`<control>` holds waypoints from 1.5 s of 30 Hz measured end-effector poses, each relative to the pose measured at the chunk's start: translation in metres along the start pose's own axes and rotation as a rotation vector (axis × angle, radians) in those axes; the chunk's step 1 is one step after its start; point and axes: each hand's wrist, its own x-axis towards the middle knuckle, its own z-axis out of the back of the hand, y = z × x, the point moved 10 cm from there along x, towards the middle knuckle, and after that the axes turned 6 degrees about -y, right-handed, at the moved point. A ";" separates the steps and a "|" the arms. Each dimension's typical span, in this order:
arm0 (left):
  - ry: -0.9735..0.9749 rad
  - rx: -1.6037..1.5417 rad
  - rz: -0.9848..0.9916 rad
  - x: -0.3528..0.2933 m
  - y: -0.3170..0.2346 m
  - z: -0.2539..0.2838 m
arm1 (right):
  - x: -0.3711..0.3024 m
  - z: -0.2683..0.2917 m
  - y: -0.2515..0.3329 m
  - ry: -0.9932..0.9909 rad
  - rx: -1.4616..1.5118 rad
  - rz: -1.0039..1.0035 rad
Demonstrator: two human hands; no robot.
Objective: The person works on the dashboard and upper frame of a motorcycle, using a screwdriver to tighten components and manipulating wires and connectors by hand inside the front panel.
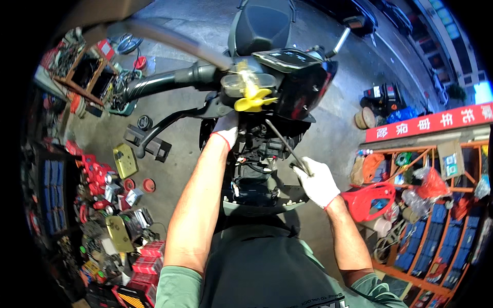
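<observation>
A motor scooter stands before me, its front opened so that wiring and dark parts (257, 172) show. My left hand (226, 129), in a white glove with a red cuff edge, reaches in below the handlebar (164, 84); its fingers are hidden behind the parts there. Closed around the lower end of a long thin metal rod tool (285, 142) is my gloved right hand (317, 184). The tool slants up to the left, its tip near the opened front. Above my left hand, a yellow toy propeller (254, 100) sits by the handlebar.
A brake lever (169, 120) juts left, and the scooter's seat (263, 25) is beyond. Parts and red boxes (149, 264) crowd the left floor. At right stand an orange rack (421, 280) with blue bins and a red plastic part (362, 200). A tan tray (125, 160) lies left.
</observation>
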 end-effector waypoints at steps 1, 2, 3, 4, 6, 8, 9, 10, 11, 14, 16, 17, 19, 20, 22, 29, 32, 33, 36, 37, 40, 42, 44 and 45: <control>0.049 -0.031 0.055 0.001 0.008 0.002 | -0.007 0.003 -0.014 0.005 0.016 -0.059; 0.097 -0.063 0.111 -0.001 0.012 0.001 | -0.014 0.005 -0.028 0.012 0.031 -0.118; 0.053 -0.068 0.136 0.000 0.013 0.003 | -0.019 0.008 -0.036 -0.018 0.041 -0.127; 0.111 -0.095 0.111 -0.002 0.011 0.002 | -0.023 0.010 -0.045 -0.047 0.051 -0.133; 0.085 -0.008 0.120 -0.018 0.002 0.001 | -0.033 0.009 -0.067 -0.115 0.209 -0.166; 0.103 -0.164 0.156 -0.038 0.003 -0.011 | -0.043 0.013 -0.086 -0.159 0.299 -0.221; 0.089 -0.178 0.235 -0.051 0.008 -0.008 | -0.046 0.011 -0.095 -0.175 0.334 -0.252; 0.073 -0.193 0.312 -0.063 0.015 -0.004 | -0.050 0.006 -0.103 -0.217 0.462 -0.201; 0.078 -0.232 0.333 -0.074 0.019 0.002 | -0.050 -0.004 -0.098 -0.160 0.589 -0.270; 0.232 -0.453 0.347 -0.111 0.022 -0.018 | -0.051 -0.023 -0.076 -0.022 0.863 -0.394; 0.204 -0.677 0.458 -0.132 0.034 -0.038 | -0.048 -0.018 -0.050 0.039 0.969 -0.277; 0.202 -0.728 0.447 -0.139 0.035 -0.036 | -0.046 -0.021 -0.038 0.082 1.043 -0.284; 0.202 -0.765 0.440 -0.150 0.037 -0.041 | -0.043 -0.024 -0.017 0.157 1.171 -0.302; 0.208 -0.753 0.421 -0.155 0.037 -0.043 | -0.041 -0.024 -0.010 0.167 1.214 -0.303; 0.220 -0.731 0.417 -0.162 0.035 -0.047 | -0.039 -0.024 0.002 0.185 1.299 -0.304; 0.217 -0.792 0.433 -0.169 0.040 -0.043 | -0.041 -0.035 0.007 0.105 1.246 -0.194; 0.296 -0.601 0.286 -0.162 0.040 -0.036 | -0.047 -0.040 0.007 0.075 1.324 -0.250; 0.309 -0.444 0.270 -0.165 0.039 -0.036 | -0.049 -0.038 0.007 0.067 1.361 -0.287; 0.284 0.166 0.093 -0.186 0.035 -0.048 | -0.056 -0.048 0.000 0.060 1.383 -0.352; 0.265 0.226 0.013 -0.192 0.028 -0.053 | -0.058 -0.053 -0.004 0.060 1.377 -0.367; 0.378 0.386 -0.077 -0.189 0.033 -0.059 | -0.065 -0.052 -0.006 0.078 1.339 -0.381; 0.421 0.406 -0.063 -0.191 0.035 -0.065 | -0.069 -0.050 -0.009 0.042 1.382 -0.388; 0.460 0.425 -0.036 -0.192 0.038 -0.071 | -0.074 -0.048 -0.013 -0.010 1.415 -0.425; 0.470 0.432 -0.038 -0.193 0.039 -0.073 | -0.075 -0.048 -0.016 -0.034 1.419 -0.429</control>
